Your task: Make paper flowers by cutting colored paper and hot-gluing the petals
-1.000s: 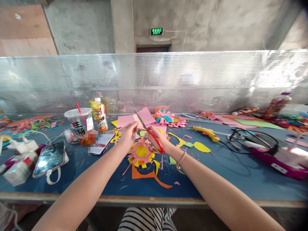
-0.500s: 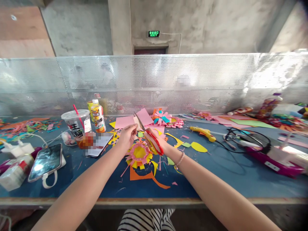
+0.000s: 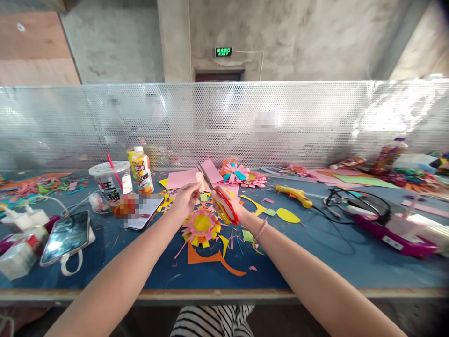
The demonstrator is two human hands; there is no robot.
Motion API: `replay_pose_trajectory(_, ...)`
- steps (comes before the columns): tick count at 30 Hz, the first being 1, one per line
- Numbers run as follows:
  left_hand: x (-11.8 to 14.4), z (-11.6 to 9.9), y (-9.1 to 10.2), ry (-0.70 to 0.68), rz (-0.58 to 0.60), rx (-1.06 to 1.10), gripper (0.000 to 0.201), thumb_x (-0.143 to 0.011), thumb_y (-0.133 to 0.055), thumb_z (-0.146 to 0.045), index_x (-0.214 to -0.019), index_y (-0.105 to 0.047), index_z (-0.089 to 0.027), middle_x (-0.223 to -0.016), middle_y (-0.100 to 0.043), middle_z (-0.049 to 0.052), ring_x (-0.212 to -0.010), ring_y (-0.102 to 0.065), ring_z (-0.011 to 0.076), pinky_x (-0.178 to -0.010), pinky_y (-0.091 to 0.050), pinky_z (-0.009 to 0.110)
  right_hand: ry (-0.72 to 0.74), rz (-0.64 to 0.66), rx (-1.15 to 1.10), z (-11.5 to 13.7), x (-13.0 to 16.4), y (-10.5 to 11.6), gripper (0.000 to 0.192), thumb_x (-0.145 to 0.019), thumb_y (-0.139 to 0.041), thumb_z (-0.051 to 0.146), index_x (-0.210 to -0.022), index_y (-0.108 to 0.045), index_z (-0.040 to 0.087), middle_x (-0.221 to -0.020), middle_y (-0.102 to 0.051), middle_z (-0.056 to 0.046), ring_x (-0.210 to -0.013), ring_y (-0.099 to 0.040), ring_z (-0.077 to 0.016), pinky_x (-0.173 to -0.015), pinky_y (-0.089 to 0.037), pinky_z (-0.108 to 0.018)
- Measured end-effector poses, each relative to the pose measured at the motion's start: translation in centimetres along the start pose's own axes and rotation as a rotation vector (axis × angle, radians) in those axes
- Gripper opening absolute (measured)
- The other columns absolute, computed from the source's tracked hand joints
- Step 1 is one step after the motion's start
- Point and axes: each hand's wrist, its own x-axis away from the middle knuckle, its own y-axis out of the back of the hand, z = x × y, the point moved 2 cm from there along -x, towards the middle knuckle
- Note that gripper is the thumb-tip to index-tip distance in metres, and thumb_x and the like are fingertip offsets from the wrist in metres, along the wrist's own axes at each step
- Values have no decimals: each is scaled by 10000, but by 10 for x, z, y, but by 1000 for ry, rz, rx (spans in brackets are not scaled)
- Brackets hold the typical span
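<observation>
My right hand (image 3: 228,202) grips red-handled scissors (image 3: 224,202) whose blades point up and left toward a small pale pink piece of paper (image 3: 201,181). My left hand (image 3: 185,199) pinches that piece from the left. Just below both hands a pink, yellow and orange paper flower (image 3: 201,224) lies on the blue table (image 3: 315,252), on top of an orange cut-out scrap (image 3: 206,260).
Left: a phone (image 3: 65,237), white chargers, a plastic cup with red straw (image 3: 110,180) and a juice bottle (image 3: 142,171). Right: a yellow glue gun (image 3: 293,194), black cables and a purple device (image 3: 396,231). Pink sheets, finished paper flowers (image 3: 242,172) and scraps lie before the perforated metal screen (image 3: 224,121).
The scissor blades have closed in on the small pink piece, and both hands have drawn slightly closer together. The view has shifted a little.
</observation>
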Motion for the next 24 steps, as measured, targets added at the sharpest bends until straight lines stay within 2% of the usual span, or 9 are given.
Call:
replay_pose_trajectory(7, -6, -1, 6, -69, -48, 39, 136, -504, -745, -146, -567, -626, -122, -509, -555, -31, -478, -471, 31, -485, -358, 167, 28, 54, 74, 0, 1, 4, 293, -810, -446, 500, -756, -348, 229, -547, -384, 67, -450, -378, -89, -447, -311, -227)
replay_pose_trajectory(12, -10, -1, 8, -103, -80, 52, 145, -500, -754, -150, -559, -623, -129, -514, -555, -36, -480, -469, 29, -487, -357, 166, -23, 69, 83, -8, 1, 3, 312, -799, -449, 524, -773, -339, 233, -583, -387, 66, -450, -361, -76, -431, -298, -213)
replay_pose_trajectory(20, -5, -1, 4, -71, 4, -20, 125, -495, -743, -143, -526, -623, -123, -486, -552, -24, -477, -466, 42, -495, -346, 185, 4, 95, 104, 2, 3, 3, 311, -812, -442, 510, -747, -316, 233, -563, -385, 65, -447, -369, -87, -431, -294, -224)
replay_pose_trajectory(24, -2, 0, 2, -74, 46, -45, 116, -506, -737, -144, -525, -624, -125, -507, -567, -17, -497, -474, 47, -515, -349, 194, 29, 61, 84, 0, 0, 3, 320, -813, -430, 526, -739, -324, 234, -544, -384, 61, -434, -381, -96, -432, -313, -238)
